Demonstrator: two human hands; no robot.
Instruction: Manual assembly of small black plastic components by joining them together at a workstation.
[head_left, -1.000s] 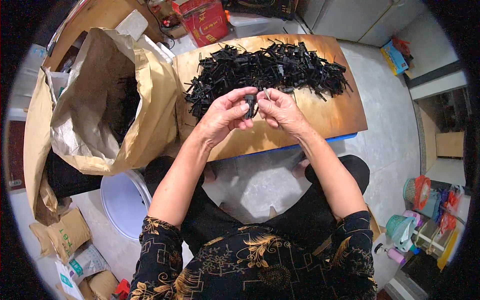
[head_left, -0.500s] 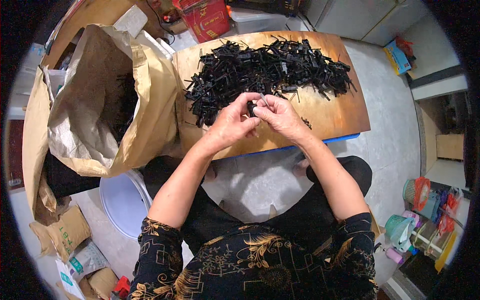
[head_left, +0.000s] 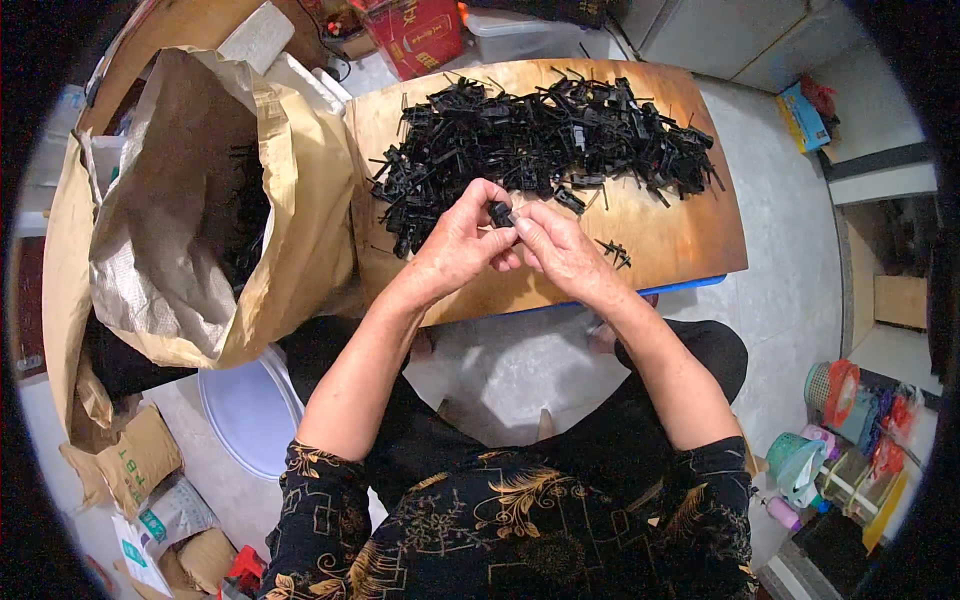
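Observation:
Over the near edge of the wooden board (head_left: 680, 240), both hands meet in front of me. My left hand (head_left: 455, 240) is closed on a small black plastic part (head_left: 501, 213), held between thumb and fingers. Against that part, my right hand (head_left: 565, 255) is closed in a pinch on a thin pale-grey tool, mostly hidden by the fingers. A wide heap of black plastic parts (head_left: 480, 150) with thin stems covers the far half of the board. Several small black pieces (head_left: 614, 253) lie apart from the heap, just right of my right hand.
A large open woven sack (head_left: 315, 190) with black parts inside stands at the board's left. Below it is a round white tub (head_left: 245, 415). Behind the board are a red box (head_left: 410, 40) and a clear plastic bin (head_left: 515, 40). Baskets and bags (head_left: 800, 465) sit at right.
The grey tool's tip, which stuck up above my right fingers, is now down at the black part. My right hand has turned slightly, and more of the small loose pieces show.

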